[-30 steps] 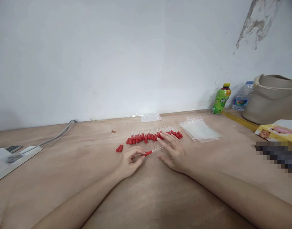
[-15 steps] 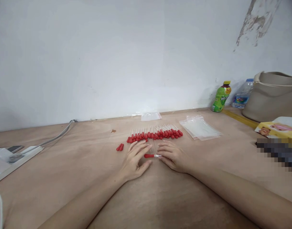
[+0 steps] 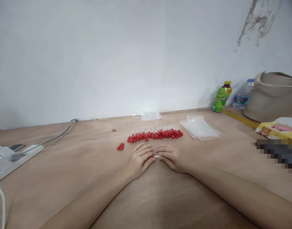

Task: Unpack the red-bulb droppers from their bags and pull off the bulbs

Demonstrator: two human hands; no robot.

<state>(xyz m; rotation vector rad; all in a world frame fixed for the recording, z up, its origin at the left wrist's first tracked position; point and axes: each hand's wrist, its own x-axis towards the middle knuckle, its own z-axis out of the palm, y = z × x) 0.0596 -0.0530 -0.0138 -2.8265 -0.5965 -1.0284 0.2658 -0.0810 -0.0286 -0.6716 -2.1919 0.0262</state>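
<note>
Between my hands lies a dropper (image 3: 156,156) with a red rubber bulb and a clear glass tube. My left hand (image 3: 140,159) is closed on the bulb, which its fingers mostly cover. The thumb and fingers of my right hand (image 3: 171,158) pinch the tube end. Just beyond the fingertips is a row of red-bulbed droppers (image 3: 155,135), their thin tubes pointing to the wall. Some clear tubes (image 3: 152,144) lie between the row and my hands, partly hidden by the fingers. Two loose red bulbs (image 3: 120,146) sit left of the row.
Clear zip bags (image 3: 203,128) lie right of the row, with another bag (image 3: 151,116) by the wall. Further right stand a green bottle (image 3: 221,98), a water bottle (image 3: 242,95), a bucket (image 3: 271,95) and a yellow packet (image 3: 279,128). A power strip (image 3: 24,159) is at left.
My left hand has moved slightly right and its fingers have closed over the red bulb, which was uncovered before. My right hand stays at the tube end.
</note>
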